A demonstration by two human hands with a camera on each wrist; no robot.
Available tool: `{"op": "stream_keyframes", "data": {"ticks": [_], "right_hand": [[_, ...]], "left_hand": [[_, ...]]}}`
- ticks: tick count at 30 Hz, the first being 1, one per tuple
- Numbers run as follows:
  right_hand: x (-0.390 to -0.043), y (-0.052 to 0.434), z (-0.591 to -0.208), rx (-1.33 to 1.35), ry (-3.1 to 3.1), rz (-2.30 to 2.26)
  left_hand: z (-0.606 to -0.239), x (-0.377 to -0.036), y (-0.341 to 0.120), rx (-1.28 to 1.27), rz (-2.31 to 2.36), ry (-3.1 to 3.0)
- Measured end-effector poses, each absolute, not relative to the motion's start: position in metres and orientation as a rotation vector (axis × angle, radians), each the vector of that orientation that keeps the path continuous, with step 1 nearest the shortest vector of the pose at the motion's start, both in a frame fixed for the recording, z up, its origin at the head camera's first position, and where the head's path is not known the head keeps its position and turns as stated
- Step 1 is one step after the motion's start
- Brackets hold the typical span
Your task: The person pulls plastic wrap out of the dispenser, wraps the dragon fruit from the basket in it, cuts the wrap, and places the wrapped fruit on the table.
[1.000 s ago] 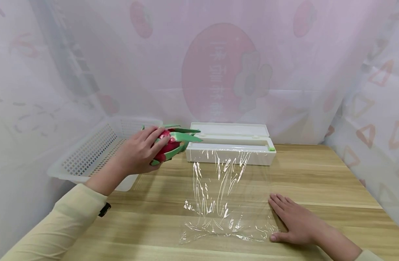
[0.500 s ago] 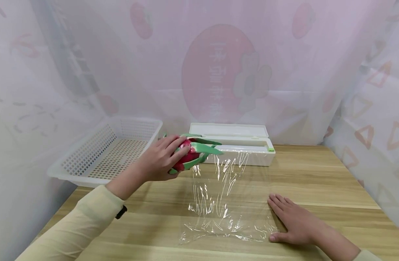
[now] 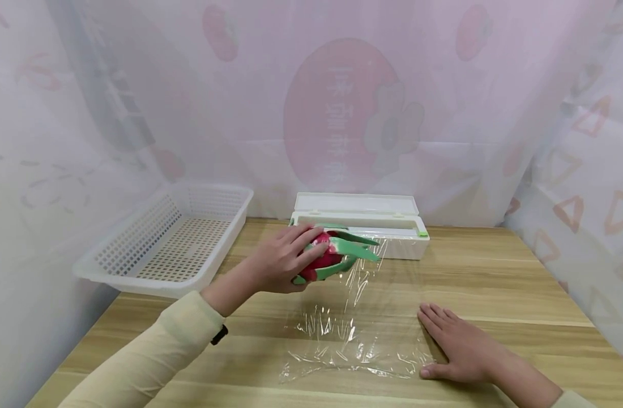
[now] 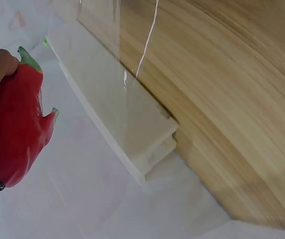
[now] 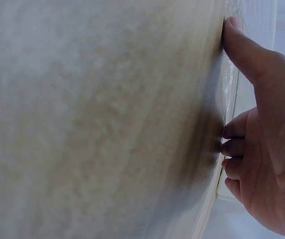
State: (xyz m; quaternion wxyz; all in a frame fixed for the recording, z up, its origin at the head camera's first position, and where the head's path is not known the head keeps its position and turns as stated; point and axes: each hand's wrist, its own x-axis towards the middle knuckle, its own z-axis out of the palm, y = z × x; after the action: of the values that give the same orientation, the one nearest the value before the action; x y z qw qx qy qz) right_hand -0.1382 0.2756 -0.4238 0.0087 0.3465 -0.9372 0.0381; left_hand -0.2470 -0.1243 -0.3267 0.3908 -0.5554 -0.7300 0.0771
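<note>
My left hand [image 3: 283, 263] grips a red dragon fruit [image 3: 328, 258] with green scales, held in the air above the far part of a clear plastic wrap sheet [image 3: 349, 334]. In the left wrist view the fruit [image 4: 15, 134] fills the left edge beside the hand. The sheet runs out of a white wrap dispenser box [image 3: 359, 226] with its lid open and lies on the wooden table [image 3: 495, 283]. My right hand [image 3: 456, 343] lies flat with straight fingers on the sheet's right edge; the right wrist view shows its fingers [image 5: 241, 45] pressed to the table.
A white perforated plastic basket [image 3: 138, 243] stands at the back left of the table, with nothing in it. Sheer patterned curtains close off the back and both sides. The dispenser box [image 4: 117, 114] sits against the back curtain.
My left hand has carried the dragon fruit to the right, from beside the basket to above the wrap sheet. The right hand has stayed flat on the sheet.
</note>
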Motion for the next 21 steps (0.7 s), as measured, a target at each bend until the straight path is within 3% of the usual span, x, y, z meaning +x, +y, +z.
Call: {"op": "stream_keyframes", "data": {"ticks": [21], "right_hand": [[-0.138, 0.274, -0.424, 1.067, -2.977, 0.124]], "left_hand": [[-0.347, -0.253, -0.074, -1.565, 0.151, -1.91]]}}
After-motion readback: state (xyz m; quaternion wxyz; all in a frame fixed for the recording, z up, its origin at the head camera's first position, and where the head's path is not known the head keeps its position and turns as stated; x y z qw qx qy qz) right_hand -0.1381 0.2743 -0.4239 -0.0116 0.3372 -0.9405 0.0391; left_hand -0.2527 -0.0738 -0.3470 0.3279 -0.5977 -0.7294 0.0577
